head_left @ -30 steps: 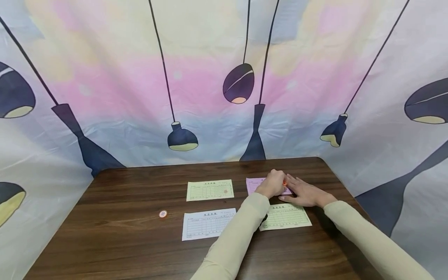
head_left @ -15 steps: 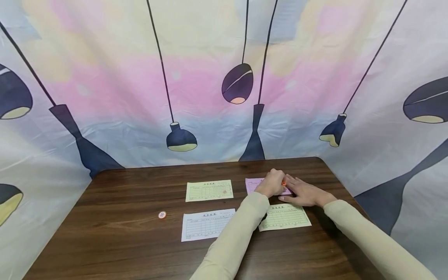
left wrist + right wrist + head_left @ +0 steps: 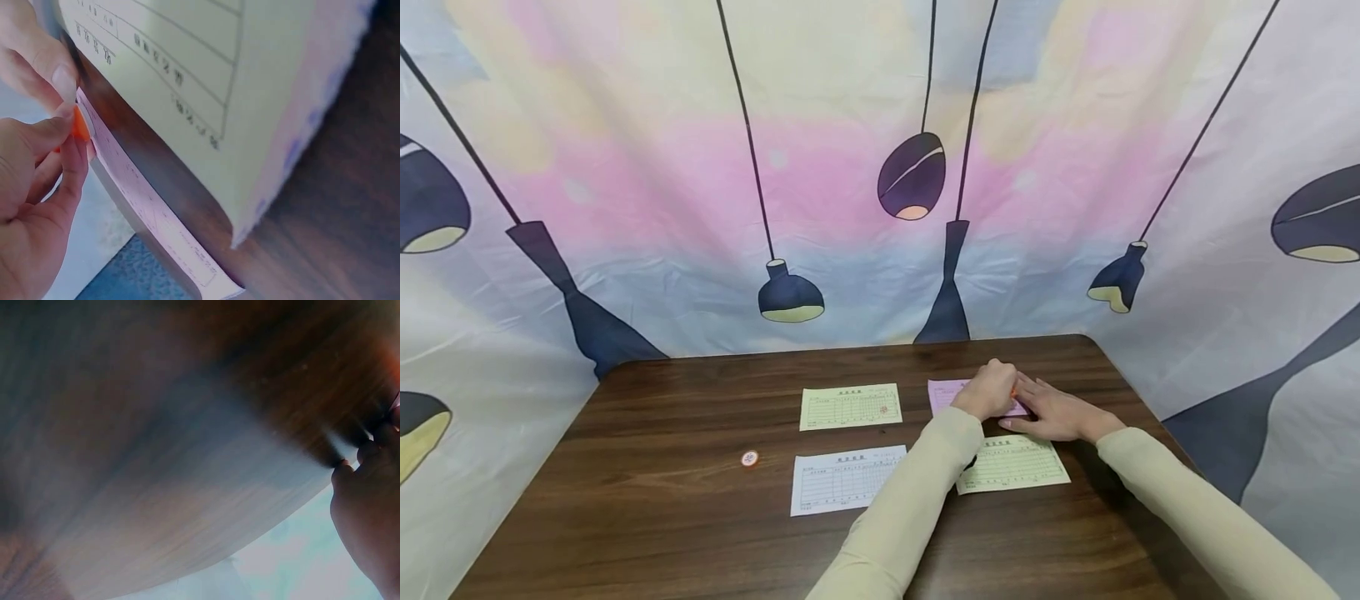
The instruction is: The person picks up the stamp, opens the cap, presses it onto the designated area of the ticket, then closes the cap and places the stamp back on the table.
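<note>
At the back right of the table, my left hand pinches a small orange stamp between thumb and fingers, down at the pink form slip. The hand covers most of the stamp in the head view. My right hand rests with fingers extended at the slip's right side, its fingertips close beside the left hand. Just in front lies a pale green form pad, partly behind the left sleeve; pink sheets show under its top sheet in the left wrist view.
A yellow-green form slip with a red stamp mark lies back centre, a white form slip in front of it. Left of them sits a small round disc with an orange rim. A printed curtain hangs behind the wooden table.
My left hand has shifted very slightly right, and less of the orange stamp shows beside it. The right hand and the papers stay in place.
</note>
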